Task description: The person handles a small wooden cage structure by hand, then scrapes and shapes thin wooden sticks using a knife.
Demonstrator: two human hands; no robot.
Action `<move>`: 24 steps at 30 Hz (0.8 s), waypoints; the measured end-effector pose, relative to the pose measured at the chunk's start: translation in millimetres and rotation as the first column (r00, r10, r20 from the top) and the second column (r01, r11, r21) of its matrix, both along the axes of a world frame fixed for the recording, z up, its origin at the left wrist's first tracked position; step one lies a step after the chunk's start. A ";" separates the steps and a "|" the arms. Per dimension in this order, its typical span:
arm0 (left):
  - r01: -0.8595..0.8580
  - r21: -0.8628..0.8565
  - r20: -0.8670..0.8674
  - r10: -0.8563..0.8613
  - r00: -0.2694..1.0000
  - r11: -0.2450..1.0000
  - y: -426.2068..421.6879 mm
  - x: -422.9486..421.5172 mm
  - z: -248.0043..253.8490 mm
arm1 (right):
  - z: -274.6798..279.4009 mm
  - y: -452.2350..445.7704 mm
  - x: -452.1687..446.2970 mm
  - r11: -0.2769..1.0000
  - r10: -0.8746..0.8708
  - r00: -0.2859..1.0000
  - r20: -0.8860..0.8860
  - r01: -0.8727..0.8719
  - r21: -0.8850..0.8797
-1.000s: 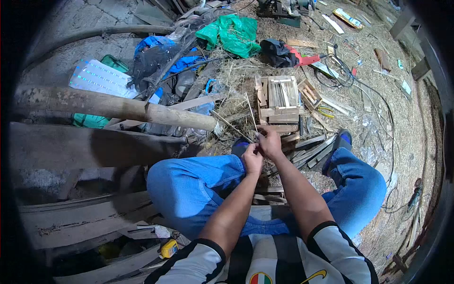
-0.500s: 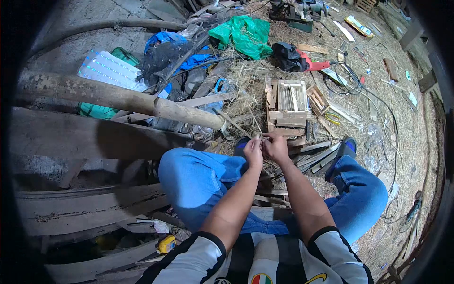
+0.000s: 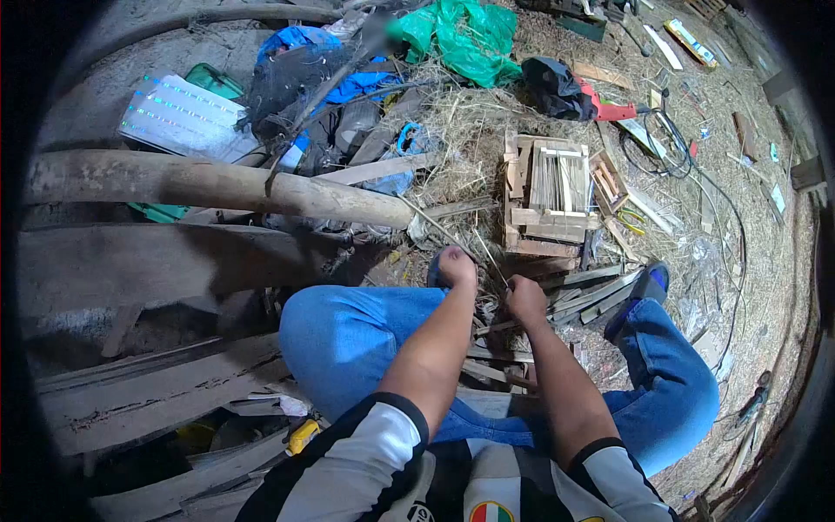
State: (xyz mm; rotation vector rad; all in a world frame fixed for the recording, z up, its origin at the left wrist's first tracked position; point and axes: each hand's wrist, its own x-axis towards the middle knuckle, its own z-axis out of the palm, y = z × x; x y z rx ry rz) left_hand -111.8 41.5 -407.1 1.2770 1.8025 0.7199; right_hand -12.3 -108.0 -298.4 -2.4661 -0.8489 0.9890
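My right hand (image 3: 526,302) is closed around the lower end of a thin wooden stick (image 3: 491,258), which slants up and to the left. My left hand (image 3: 457,266) is curled shut just left of it, above my shoe; what it holds, if anything, is hidden. A longer stick (image 3: 435,220) runs from the pole's end to behind my left hand. Beyond my hands stands a small wooden crate (image 3: 557,217) with thin slats laid in it. Beside it is a smaller wooden box (image 3: 609,181).
Loose wood strips (image 3: 600,291) lie between my feet. A red power tool (image 3: 609,109) with a black cord is at the back right. Green plastic (image 3: 474,43) lies ahead. A thick pole (image 3: 217,184) and planks (image 3: 156,265) are at left, with a yellow tape measure (image 3: 303,436) nearby.
My hands were together around the thin stick and are now apart. The right hand has moved lower with the stick, and the left sits slightly left. The view has shifted a little.
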 end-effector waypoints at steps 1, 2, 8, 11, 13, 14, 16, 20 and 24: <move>-0.032 0.068 -0.008 0.033 0.999 0.997 12.1 0.8 -1.0 | -1.2 -0.6 1.4 1.000 0.002 1.000 -0.004 -0.003 -0.008; -0.047 0.111 -0.078 0.056 0.995 0.993 27.5 -2.4 -16.9 | -1.7 -1.0 3.1 0.999 -0.010 1.000 -0.015 0.009 -0.033; 0.160 -0.003 -0.366 -0.150 0.918 0.987 83.6 -11.6 2.2 | -4.9 0.9 7.0 0.997 -0.037 0.998 -0.043 0.035 -0.062; 0.141 -0.003 -0.389 -0.131 0.912 0.990 84.2 -11.4 -7.0 | -7.6 5.3 7.0 0.997 -0.035 0.996 -0.076 0.030 -0.072; 0.114 -0.111 -0.314 -0.144 0.939 0.987 81.7 -11.0 -7.3 | -13.5 4.3 4.4 0.998 -0.028 0.995 -0.099 0.022 -0.067; 0.112 -0.114 -0.314 -0.143 0.939 0.987 78.4 -8.7 -6.5 | -13.0 5.4 3.7 0.997 -0.037 0.993 -0.109 0.029 -0.074; 0.134 0.432 -0.416 0.065 0.907 0.892 70.7 -2.3 -3.9 | -13.6 5.2 4.2 0.996 -0.044 0.992 -0.115 0.035 -0.083; 0.563 0.130 -0.546 -0.415 0.728 0.816 65.7 26.1 82.3 | -19.7 1.5 4.1 0.999 -0.040 0.994 -0.100 0.036 -0.039; 0.737 0.055 -0.692 -0.506 0.515 0.674 78.0 40.1 85.9 | -8.5 3.8 7.3 0.997 -0.059 0.993 -0.099 0.055 -0.049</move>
